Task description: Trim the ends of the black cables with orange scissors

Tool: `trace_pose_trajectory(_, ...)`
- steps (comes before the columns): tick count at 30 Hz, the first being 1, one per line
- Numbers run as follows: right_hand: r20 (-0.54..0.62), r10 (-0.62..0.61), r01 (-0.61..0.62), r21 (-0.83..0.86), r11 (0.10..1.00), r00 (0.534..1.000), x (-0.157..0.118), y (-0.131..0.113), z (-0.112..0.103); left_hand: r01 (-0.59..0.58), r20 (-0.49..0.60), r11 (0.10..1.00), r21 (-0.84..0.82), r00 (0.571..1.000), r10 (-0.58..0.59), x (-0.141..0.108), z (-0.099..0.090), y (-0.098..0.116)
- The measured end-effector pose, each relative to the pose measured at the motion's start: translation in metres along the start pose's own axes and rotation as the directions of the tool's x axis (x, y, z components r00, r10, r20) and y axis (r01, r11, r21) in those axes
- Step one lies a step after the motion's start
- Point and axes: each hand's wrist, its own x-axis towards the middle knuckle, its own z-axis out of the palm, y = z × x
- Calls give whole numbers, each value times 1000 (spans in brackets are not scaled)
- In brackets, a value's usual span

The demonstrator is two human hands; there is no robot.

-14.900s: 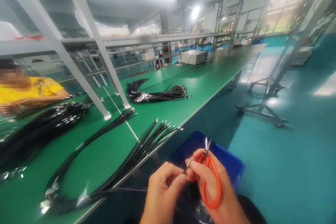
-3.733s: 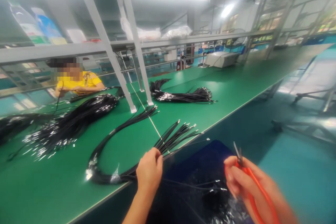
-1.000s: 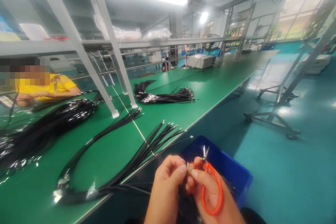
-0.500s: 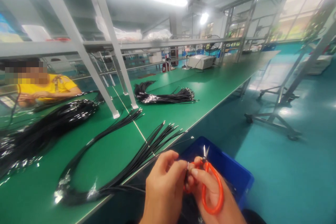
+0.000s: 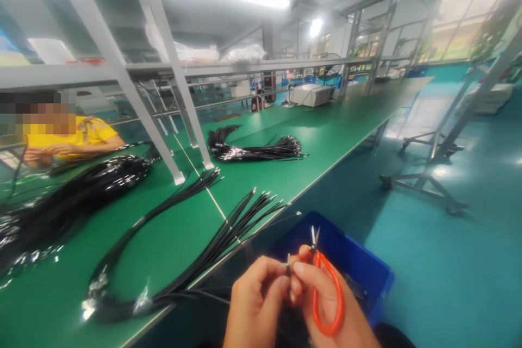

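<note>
Orange-handled scissors rest in my right hand, their slightly parted blades pointing up and away from me. The thumb and forefinger of that hand also pinch at a small pale tip. My left hand is closed on the same spot, gripping what looks like the end of a thin black cable; the fingers hide most of it. Left of my hands, a bundle of black cables with metal tips curves over the green table, tied with clear wrap. Part of it hangs past the table edge toward my hands.
A blue bin stands below and behind my hands. Further bundles of black cables lie on the table, with a larger heap at left. Metal shelf posts rise from the tabletop. A person in yellow sits across it.
My left hand has shifted slightly down, its fingers closing nearer to the right fingertips at the small tip. The scissors have moved a little to the left.
</note>
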Motion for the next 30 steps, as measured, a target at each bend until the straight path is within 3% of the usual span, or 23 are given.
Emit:
trace_pose_trajectory(5,-18,-123,117,-199,973,992,2,-7,4,53,20,992,-115,998,-51,3,-4,-1)
trace_pose_trajectory(12,63,-137,147,-212,966,989,2,-5,7,108,42,903,-415,994,-99,4,-1,2)
trace_pose_trajectory(19,-6,-358,326,-399,857,934,2,-2,2,144,39,874,-465,989,-143,5,0,-2)
trace_pose_trajectory(24,14,-358,336,-384,860,934,2,1,6,114,41,913,-393,993,-107,5,0,-6)
trace_pose_trajectory(27,83,-491,454,-539,710,867,3,4,3,103,26,938,-331,995,-100,4,-1,-6)
trace_pose_trajectory(30,250,-646,605,-682,411,721,5,6,-4,118,37,955,-274,993,-112,3,-1,-3)
